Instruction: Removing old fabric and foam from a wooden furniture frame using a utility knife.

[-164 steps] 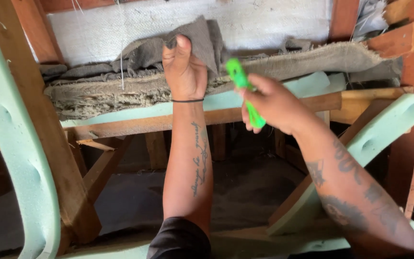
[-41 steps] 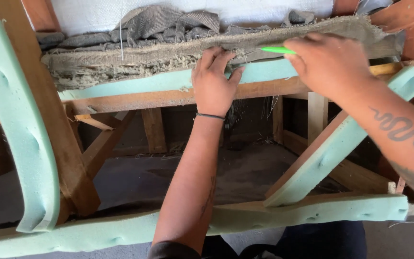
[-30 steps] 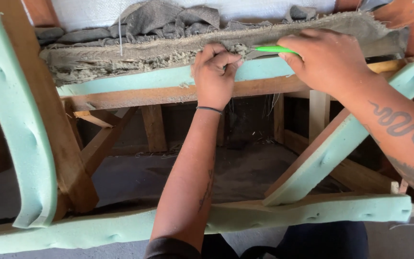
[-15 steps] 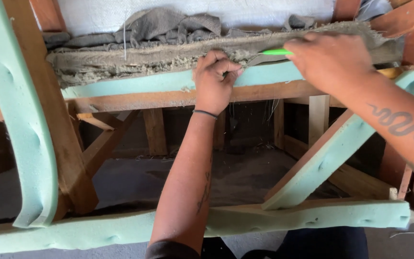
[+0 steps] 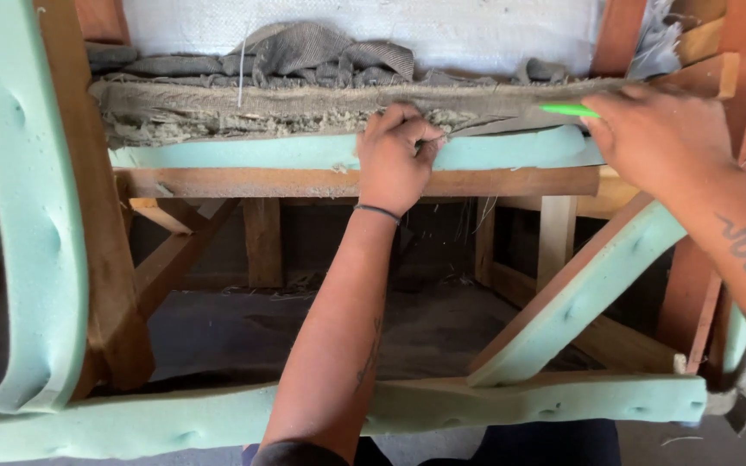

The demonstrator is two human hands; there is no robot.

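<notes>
Two hands work at upper centre: your left hand (image 5: 397,155) pinches the frayed burlap edge (image 5: 304,116) closed; your right hand (image 5: 658,138) grips the green tool (image 5: 568,110). Keep the burlap taut.

Two hands: the left hand (image 5: 397,160) and the right hand (image 5: 660,138). One green tool (image 5: 568,110) in the right. One frayed burlap strip (image 5: 218,108) under the left's fingertips. One black wristband (image 5: 377,211) on the left wrist
</notes>
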